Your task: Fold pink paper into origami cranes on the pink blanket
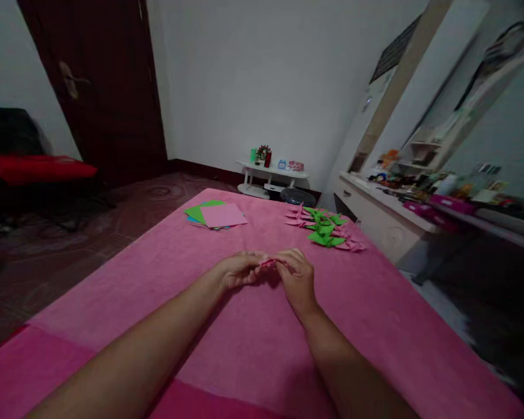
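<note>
A small folded piece of pink paper (268,263) is pinched between my two hands, just above the pink cloth (244,326). My left hand (243,269) grips its left end, fingers curled. On the other end, my right hand (297,276) closes with thumb and fingertips. Most of the paper is hidden by the fingers, so its exact shape does not show. Beyond my left hand lies a loose stack of square paper sheets (225,215), pink on top with green and blue beneath. Past my right hand sit several folded paper cranes, some green (326,235) and some pink (299,215).
A low white stand (253,189) with a potted plant (262,153) and small boxes is against the far wall. Along the right runs a cluttered dresser (388,203). At left are a dark door (100,87) and a chair with red cloth (39,169).
</note>
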Demonstrator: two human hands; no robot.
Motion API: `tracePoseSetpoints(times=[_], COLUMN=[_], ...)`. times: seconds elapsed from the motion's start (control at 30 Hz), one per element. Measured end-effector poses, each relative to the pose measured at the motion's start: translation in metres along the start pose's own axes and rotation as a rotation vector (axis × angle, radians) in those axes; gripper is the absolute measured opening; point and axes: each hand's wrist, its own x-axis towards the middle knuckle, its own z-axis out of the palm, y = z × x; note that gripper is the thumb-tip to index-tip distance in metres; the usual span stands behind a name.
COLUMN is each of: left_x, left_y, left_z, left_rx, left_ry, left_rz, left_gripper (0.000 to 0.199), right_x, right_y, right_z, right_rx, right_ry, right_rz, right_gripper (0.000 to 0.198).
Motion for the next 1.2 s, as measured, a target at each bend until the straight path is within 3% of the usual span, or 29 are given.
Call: tracePoseSetpoints(times=[0.17,0.33,0.63,0.77,0.97,1.2], left_x=[0.006,0.008,0.009,0.012,0.01,0.008], left_y=[-0.009,-0.017,-0.027,-0.031,-0.025,-0.023], left_z=[0.009,0.017,0.032,0.032,0.024,0.021], left_rx=[0.179,0.403,0.464,0.395,0.325,0.33], left_ry=[0.021,0.29,0.325,0.297,0.305,0.228], left_rz=[0.135,0.454,0.705,0.698,0.596,0.548], left_gripper=[0.016,0.026,0.035,0.024,0.028,0.029], right_x=[-0.004,-0.004,-0.004,-0.007,-0.007,-0.006], right_y=[0.001,-0.003,-0.001,0.001,0.004,0.004], right_z=[0.003,0.006,0.006,0.008,0.007,0.006], right_rx=[0.008,0.069,0.045,0.106,0.437,0.541], right_ry=[0.104,0.144,0.189,0.189,0.085,0.034], right_rz=[0.186,0.386,0.472,0.496,0.57,0.627], right_gripper=[0.006,0.012,0.016,0.016,0.023,0.025])
